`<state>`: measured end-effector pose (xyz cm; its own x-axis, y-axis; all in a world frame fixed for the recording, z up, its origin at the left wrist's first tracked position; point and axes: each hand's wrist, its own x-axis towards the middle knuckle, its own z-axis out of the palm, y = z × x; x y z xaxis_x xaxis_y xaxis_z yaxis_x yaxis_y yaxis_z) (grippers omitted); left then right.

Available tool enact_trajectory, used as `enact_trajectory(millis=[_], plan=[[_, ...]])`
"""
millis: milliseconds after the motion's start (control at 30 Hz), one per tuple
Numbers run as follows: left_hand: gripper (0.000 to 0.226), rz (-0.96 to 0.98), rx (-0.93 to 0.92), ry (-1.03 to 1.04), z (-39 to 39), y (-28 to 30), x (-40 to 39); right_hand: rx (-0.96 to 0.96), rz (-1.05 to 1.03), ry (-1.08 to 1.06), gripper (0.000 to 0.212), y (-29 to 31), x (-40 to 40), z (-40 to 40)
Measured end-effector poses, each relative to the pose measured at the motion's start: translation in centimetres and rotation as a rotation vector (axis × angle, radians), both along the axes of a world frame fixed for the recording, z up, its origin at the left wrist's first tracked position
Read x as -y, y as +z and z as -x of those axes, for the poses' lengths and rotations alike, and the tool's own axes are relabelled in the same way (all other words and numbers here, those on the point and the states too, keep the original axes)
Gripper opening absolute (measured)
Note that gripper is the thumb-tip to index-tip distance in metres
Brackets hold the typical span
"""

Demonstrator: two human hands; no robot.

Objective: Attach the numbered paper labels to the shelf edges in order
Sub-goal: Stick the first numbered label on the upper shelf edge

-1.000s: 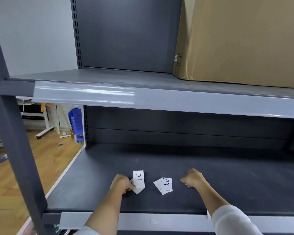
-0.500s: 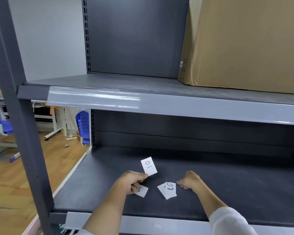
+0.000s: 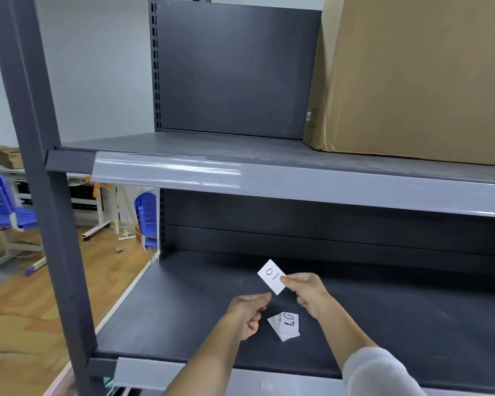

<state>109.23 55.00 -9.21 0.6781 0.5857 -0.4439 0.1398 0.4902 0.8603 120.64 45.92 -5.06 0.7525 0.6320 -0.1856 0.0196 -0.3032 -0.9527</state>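
A white paper label marked "01" (image 3: 270, 277) is pinched by my right hand (image 3: 307, 294) above the dark lower shelf (image 3: 412, 324). Just below and to the left, my left hand (image 3: 247, 314) has its fingers curled, with the fingertips close to the label's lower corner. A small pile of further labels (image 3: 287, 326), the top one handwritten, lies on the shelf between my forearms. The grey label strip (image 3: 297, 185) runs along the upper shelf's front edge. A second strip (image 3: 143, 372) lines the lower shelf's front edge.
A big cardboard box (image 3: 417, 81) fills the right of the upper shelf. The rack's dark upright post (image 3: 40, 167) stands at the left. Blue chairs (image 3: 0, 207) and a wooden floor lie beyond it. A tiny tag (image 3: 266, 384) sits on the lower strip.
The "01" label was lifted off the shelf by my left hand and has passed into my right hand, which moved left and up to take it. The view has tilted upward.
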Motion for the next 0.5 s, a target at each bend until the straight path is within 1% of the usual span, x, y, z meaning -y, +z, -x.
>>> enact_trajectory(millis=[100, 200, 300, 367, 400, 433, 467, 500], plan=[[0.004, -0.115, -0.070, 0.075, 1.1, -0.8, -1.7, 0.005, 0.011, -0.005, 0.024, 0.5, 1.0, -1.3], [0.005, -0.138, -0.069, 0.096, 2.0, -0.6, -3.0, 0.000, -0.001, -0.008, 0.026, 0.9, 1.5, -2.1], [0.006, -0.165, -0.032, 0.076, 2.5, 0.0, -2.8, -0.020, -0.018, 0.034, 0.027, 0.7, 1.2, -1.7], [0.005, -0.235, -0.017, 0.031, 2.9, 0.6, -2.2, -0.023, -0.016, 0.056, 0.026, 0.7, 0.8, -1.1], [0.005, -0.313, -0.015, 0.000, 3.3, 1.1, -2.1, -0.019, -0.008, 0.065, 0.026, 0.8, 0.7, -0.9], [0.005, -0.444, -0.015, -0.036, 3.9, 1.9, -1.9, -0.011, 0.005, 0.078, 0.025, 1.0, 0.5, -0.7], [0.011, -0.643, -0.028, -0.070, 4.5, 3.1, -2.0, 0.002, 0.018, 0.092, 0.025, 1.4, 0.4, -0.6], [0.017, -0.883, -0.066, -0.111, 5.4, 4.6, -1.9, 0.019, 0.030, 0.101, 0.024, 1.8, 0.3, -0.6]])
